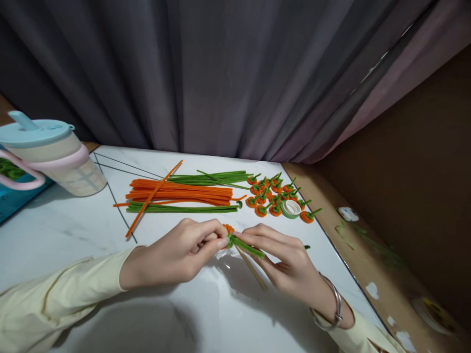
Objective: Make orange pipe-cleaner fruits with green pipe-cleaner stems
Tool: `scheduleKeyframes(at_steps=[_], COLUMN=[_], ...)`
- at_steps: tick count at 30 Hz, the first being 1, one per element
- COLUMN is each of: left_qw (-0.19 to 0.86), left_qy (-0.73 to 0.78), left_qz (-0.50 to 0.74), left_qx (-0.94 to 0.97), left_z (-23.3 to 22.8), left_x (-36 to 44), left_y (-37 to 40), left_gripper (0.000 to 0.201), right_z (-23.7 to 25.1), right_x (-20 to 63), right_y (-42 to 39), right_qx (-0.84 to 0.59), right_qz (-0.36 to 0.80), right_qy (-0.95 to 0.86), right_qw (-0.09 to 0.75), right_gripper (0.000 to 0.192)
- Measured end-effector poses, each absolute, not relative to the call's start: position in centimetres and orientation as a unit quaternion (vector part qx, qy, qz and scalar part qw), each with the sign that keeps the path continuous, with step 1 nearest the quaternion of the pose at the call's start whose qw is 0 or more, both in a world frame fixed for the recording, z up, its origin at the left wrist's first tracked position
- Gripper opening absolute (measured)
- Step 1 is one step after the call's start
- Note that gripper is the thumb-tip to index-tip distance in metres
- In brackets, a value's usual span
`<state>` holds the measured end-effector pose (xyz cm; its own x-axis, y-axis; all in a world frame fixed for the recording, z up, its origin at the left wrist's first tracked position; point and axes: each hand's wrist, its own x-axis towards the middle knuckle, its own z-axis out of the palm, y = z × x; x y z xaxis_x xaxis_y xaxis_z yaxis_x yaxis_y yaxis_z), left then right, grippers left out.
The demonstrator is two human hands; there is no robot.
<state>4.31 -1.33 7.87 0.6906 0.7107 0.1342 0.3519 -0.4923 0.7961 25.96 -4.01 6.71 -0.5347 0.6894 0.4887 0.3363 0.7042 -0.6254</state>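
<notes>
My left hand (176,250) is closed, pinching a small orange pipe-cleaner pumpkin (228,228) between thumb and fingers. From its top a green pipe cleaner (252,249) sticks out toward the right. My right hand (285,252) has its fingers closed about that green pipe cleaner near its base; the thumb is partly hidden. Below the hands, a thin wooden stick (253,269) slants down over the white table. Just beyond lie a bundle of orange pipe cleaners (184,191) and green pipe cleaners (184,208), with one orange strand across them.
Several finished-looking orange pumpkins with green stems (275,189) cluster at the back right around a roll of green tape (291,209). A tumbler with a blue lid (62,162) stands at left. A white case-like object (348,214) lies beyond the table's right edge. A grey curtain (213,73) hangs behind.
</notes>
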Motion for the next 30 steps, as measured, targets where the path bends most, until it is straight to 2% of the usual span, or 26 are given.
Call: scheduleKeyframes(at_steps=[4, 9, 14, 22, 26, 30], left_qw=[0.441, 0.508, 0.482, 0.464, 0.443, 0.410], left_qy=[0.323, 0.327, 0.329, 0.324, 0.305, 0.276], left_qz=[0.203, 0.169, 0.175, 0.173, 0.168, 0.154], left_qx=[0.812, 0.779, 0.793, 0.806, 0.826, 0.856], left_z=[8.5, 8.7, 8.5, 8.9, 9.0, 9.1], left_x=[4.2, 4.2, 4.2, 4.2, 4.2, 4.0], left_y=[-1.1, -0.7, -0.7, -0.6, -0.5, -0.5], left_gripper=[0.020, 0.021, 0.021, 0.021, 0.021, 0.019], right_z=[7.0, 7.3, 7.5, 7.4, 7.6, 8.0], right_x=[25.8, 25.4, 25.4, 25.6, 25.8, 25.8], right_y=[-4.2, -4.9, -5.3, -5.0, -4.9, -4.9], right_qx=[-0.306, -0.293, -0.326, -0.317, -0.320, -0.408], right_qz=[0.232, 0.200, 0.196, 0.178, 0.262, 0.358], right_qy=[-0.840, -0.857, -0.843, -0.861, -0.843, -0.781], right_qw=[0.382, 0.373, 0.379, 0.356, 0.343, 0.309], right_gripper=[0.033, 0.040, 0.024, 0.026, 0.029, 0.012])
